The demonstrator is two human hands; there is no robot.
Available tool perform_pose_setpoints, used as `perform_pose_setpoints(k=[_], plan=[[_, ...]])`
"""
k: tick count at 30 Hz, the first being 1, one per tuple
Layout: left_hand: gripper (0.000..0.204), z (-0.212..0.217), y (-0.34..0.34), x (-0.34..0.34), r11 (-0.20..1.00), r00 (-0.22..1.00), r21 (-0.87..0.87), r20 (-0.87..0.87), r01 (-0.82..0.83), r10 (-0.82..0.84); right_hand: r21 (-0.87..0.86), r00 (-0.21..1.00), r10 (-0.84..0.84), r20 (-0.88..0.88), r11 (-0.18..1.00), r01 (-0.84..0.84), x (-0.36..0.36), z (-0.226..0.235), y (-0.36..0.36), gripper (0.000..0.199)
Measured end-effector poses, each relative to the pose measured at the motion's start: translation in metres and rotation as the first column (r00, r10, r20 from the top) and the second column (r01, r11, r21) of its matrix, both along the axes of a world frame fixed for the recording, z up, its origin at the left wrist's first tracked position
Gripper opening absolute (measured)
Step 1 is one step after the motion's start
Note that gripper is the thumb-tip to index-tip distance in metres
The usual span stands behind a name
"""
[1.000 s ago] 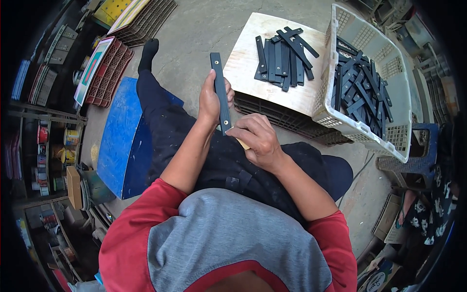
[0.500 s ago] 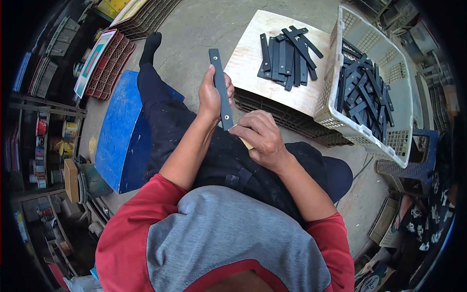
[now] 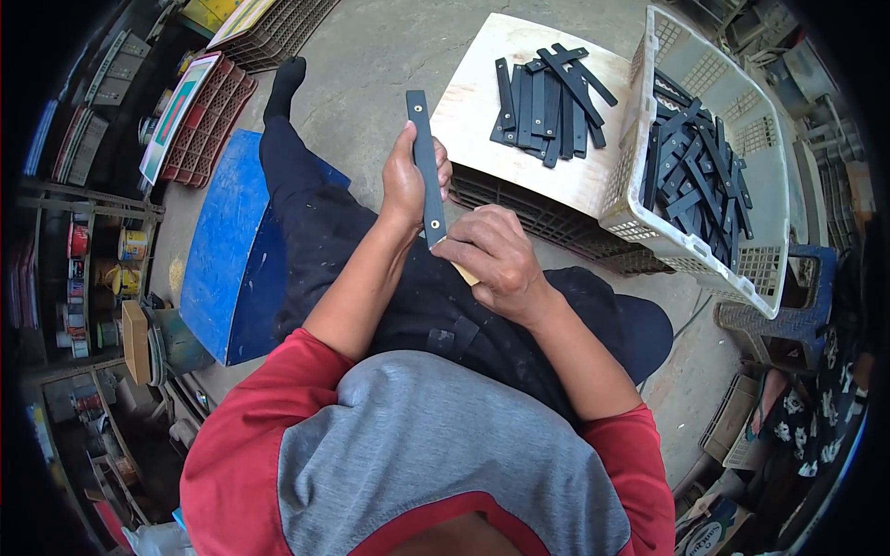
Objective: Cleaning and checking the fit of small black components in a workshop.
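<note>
My left hand (image 3: 406, 185) is closed round a flat black strip (image 3: 425, 167) with a brass-coloured ring near each end. The strip stands nearly upright over my lap, my thumb along its edge and fingertips showing on the other side. At its lower end, my right hand (image 3: 496, 255) is closed in a pinch on a small tan piece (image 3: 465, 273), mostly covered by the fingers; its exact kind cannot be made out. The right fingertips touch or nearly touch the strip's lower corner. Similar black strips (image 3: 547, 107) lie piled on a pale wooden board (image 3: 468, 116).
The board rests on a dark crate (image 3: 519, 211). Beside it a white plastic basket (image 3: 640, 222) holds many more black strips. A blue box (image 3: 215, 250) stands by my left leg. Shelves with tins (image 3: 133, 246) line the left; a blue-grey stool (image 3: 807, 296) is at the right.
The black strip and both hands have shifted slightly; the strip's lower end has moved a little up. Both grips stay the same.
</note>
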State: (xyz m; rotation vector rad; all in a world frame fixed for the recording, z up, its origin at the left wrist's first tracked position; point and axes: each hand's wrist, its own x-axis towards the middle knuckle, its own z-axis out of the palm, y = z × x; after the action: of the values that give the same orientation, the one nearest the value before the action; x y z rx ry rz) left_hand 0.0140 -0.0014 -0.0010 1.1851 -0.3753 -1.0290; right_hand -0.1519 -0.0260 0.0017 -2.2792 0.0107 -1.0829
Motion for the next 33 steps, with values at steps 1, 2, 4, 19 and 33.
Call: perform_pose_setpoints(k=[1, 2, 4, 19, 33], plan=[[0.049, 0.0, 0.001, 0.003, 1.0, 1.0, -0.013, 0.013, -0.002, 0.002, 0.001, 1.0, -0.001, -0.001, 1.0, 0.001, -0.001, 0.0, -0.001, 0.035], [0.049, 0.001, 0.002, 0.005, 1.0, 1.0, -0.026, 0.026, -0.003, 0.004, 0.006, 1.0, -0.01, -0.005, 1.0, 0.01, -0.003, -0.001, -0.002, 0.035], [0.05, 0.005, 0.002, 0.003, 1.0, 0.998, -0.028, 0.065, -0.002, 0.003, 0.009, 1.0, -0.018, -0.008, 1.0, 0.019, -0.002, 0.0, -0.002, 0.035], [0.05, 0.005, 0.006, 0.009, 0.999, 0.998, -0.027, 0.048, -0.03, 0.032, 0.035, 0.998, -0.055, 0.007, 0.998, 0.055, -0.008, -0.002, -0.01, 0.029], [0.05, 0.0, 0.002, -0.003, 0.998, 0.998, -0.039, 0.034, -0.043, 0.044, -0.012, 1.0, -0.018, -0.022, 1.0, 0.017, -0.006, -0.004, -0.003, 0.035]])
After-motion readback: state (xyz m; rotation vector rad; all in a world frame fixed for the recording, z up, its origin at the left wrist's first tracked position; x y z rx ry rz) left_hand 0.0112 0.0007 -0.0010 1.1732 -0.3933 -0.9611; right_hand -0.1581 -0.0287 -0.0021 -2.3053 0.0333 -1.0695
